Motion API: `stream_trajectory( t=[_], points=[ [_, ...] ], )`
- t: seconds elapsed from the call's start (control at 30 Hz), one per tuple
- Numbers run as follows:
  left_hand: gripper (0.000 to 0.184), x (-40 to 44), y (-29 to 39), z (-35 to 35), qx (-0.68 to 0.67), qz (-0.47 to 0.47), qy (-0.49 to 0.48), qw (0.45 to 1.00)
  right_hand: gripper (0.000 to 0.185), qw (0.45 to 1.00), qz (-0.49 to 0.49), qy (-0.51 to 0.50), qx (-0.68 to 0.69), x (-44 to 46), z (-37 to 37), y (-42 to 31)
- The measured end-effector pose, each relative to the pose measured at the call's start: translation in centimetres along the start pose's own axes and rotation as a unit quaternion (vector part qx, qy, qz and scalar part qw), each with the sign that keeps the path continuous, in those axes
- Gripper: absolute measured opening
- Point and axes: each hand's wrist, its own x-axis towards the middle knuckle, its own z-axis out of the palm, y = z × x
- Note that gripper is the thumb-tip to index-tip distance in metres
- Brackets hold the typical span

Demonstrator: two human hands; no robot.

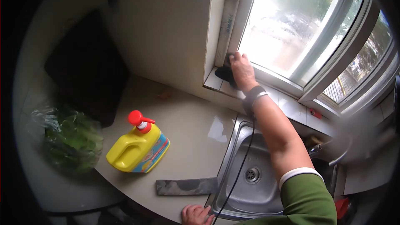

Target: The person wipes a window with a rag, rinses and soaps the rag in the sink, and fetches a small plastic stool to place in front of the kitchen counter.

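Note:
My right hand (241, 68) reaches up to the lower left corner of the window frame (277, 77), fingers curled. Beneath and beside it on the tiled sill is a dark object (225, 73); the hand partly covers it, and I cannot tell its kind. A dark band (255, 96) circles my right wrist, and a thin black cable (241, 164) hangs from there across the sink. My left hand (196, 215) lies at the counter's front edge, fingers spread on the surface, near a flat dark grey strip (186, 186).
A yellow jug with a red pump (137, 148) stands on the counter (187, 141). Leafy greens in a clear bag (73, 141) lie left, by a dark board (87, 66). The steel sink (235, 196) and a blurred faucet (337, 156) are on the right.

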Motion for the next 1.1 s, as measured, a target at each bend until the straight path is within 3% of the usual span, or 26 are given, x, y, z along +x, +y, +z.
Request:
stream_trajectory(
  t=[0.03,0.07,0.13,0.23,0.33,0.43,0.53,0.57,0.67,0.8,0.9,1.0,1.03,1.1],
  points=[
    [0.034,0.2,0.1,0.0,-0.003,-0.003,0.005,1.000,0.036,0.997,0.009,0.079,0.004,0.6,-1.3,0.1],
    [0.034,0.1,0.2,0.1,-0.001,-0.004,0.004,1.000,0.028,0.991,0.011,0.135,0.006,1.0,-2.5,0.2],
    [0.033,0.0,0.0,0.1,0.004,-0.004,-0.003,1.000,0.027,0.995,0.014,0.097,0.029,1.3,-3.2,0.3],
    [0.033,0.0,0.0,0.2,0.008,-0.010,-0.005,1.000,0.021,0.998,-0.064,0.011,-0.026,-1.2,2.1,0.6],
    [0.034,0.0,-0.1,0.2,0.005,-0.004,-0.001,1.000,0.020,0.995,0.000,-0.093,0.032,-1.0,1.7,-0.1],
    [0.036,0.0,0.1,0.2,0.005,-0.014,-0.004,1.000,0.022,0.997,0.012,0.058,0.054,-0.1,0.2,0.2],
    [0.036,0.0,-0.2,0.1,0.015,-0.002,-0.021,1.000,0.024,0.995,0.010,0.063,0.081,0.0,0.1,-0.5],
    [0.036,0.0,-0.2,0.0,0.013,-0.006,-0.019,1.000,0.022,0.997,-0.039,0.035,0.060,-0.2,2.1,-0.1],
    [0.035,0.1,0.1,0.2,0.007,-0.012,-0.011,1.000,0.026,0.996,-0.016,-0.082,0.025,-0.6,1.5,-1.2],
    [0.035,0.1,0.3,0.0,0.013,-0.009,-0.009,1.000,0.019,0.986,-0.004,-0.162,0.031,0.0,0.9,-0.6],
    [0.035,0.3,0.0,0.0,0.009,0.000,-0.003,1.000,0.019,0.998,0.004,-0.002,0.058,-0.2,-1.1,0.4],
    [0.033,-0.3,0.0,0.6,0.010,0.002,-0.016,1.000,0.013,0.993,0.040,0.074,0.088,-0.4,-2.7,2.0],
    [0.033,-0.2,-0.2,0.7,0.019,0.005,-0.017,1.000,0.016,0.998,0.044,-0.011,0.046,-0.8,-1.7,2.5],
    [0.031,0.1,0.0,0.6,0.025,0.015,-0.013,1.000,0.019,0.998,0.044,0.016,0.037,-1.7,-0.8,2.8]
  ],
)
